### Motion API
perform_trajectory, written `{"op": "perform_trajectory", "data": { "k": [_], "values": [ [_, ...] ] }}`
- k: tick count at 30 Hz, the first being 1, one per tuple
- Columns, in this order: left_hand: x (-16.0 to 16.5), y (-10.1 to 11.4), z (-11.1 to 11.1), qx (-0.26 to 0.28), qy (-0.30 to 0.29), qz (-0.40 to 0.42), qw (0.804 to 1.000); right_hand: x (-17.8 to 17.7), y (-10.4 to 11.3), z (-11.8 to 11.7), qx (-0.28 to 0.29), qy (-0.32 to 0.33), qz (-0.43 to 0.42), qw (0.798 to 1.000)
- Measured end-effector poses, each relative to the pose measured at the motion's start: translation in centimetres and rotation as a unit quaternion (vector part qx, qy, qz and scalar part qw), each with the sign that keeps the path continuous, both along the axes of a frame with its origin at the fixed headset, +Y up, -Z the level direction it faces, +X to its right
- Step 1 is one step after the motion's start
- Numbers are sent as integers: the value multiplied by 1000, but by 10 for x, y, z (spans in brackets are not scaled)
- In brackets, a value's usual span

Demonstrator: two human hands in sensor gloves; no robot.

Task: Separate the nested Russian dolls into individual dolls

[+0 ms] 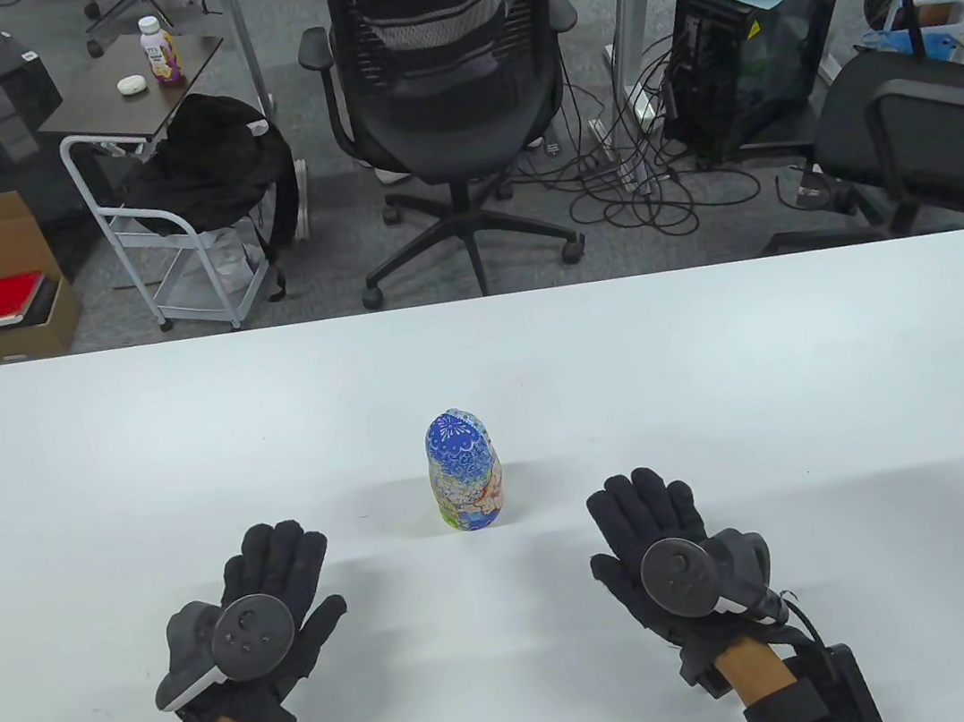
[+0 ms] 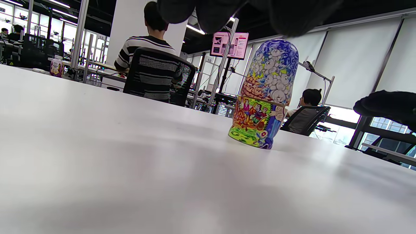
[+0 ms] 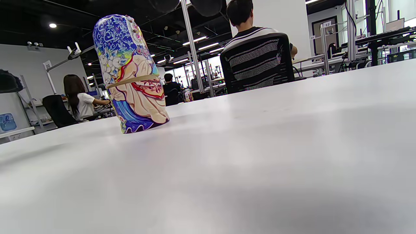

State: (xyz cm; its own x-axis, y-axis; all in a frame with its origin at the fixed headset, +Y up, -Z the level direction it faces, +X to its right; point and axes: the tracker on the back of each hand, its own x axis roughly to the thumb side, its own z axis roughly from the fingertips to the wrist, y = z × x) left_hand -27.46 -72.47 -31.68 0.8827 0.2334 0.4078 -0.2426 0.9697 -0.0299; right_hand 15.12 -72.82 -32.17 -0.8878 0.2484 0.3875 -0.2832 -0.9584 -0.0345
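A closed Russian doll (image 1: 464, 470), blue on top with painted scenes below, stands upright on the white table (image 1: 98, 454). It also shows in the left wrist view (image 2: 266, 94) and the right wrist view (image 3: 130, 73), with its seam around the middle. My left hand (image 1: 273, 568) lies flat on the table, palm down, to the doll's left and nearer to me, holding nothing. My right hand (image 1: 645, 513) lies flat the same way to the doll's right, holding nothing. Both hands are apart from the doll.
Beyond the table's far edge stand a black office chair (image 1: 443, 68), a small side table with a bottle (image 1: 159, 49), a white cart and computer towers (image 1: 750, 31) on the floor.
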Motion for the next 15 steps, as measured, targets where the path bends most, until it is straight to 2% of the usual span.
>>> {"op": "perform_trajectory", "data": {
  "k": [8,15],
  "values": [
    [3,5,0,11,-7,22,1000,-1,-1,0,-4,0,2,1000],
    [25,26,-21,26,5,68,997,-1,-1,-1,-11,4,-3,1000]
  ]
}}
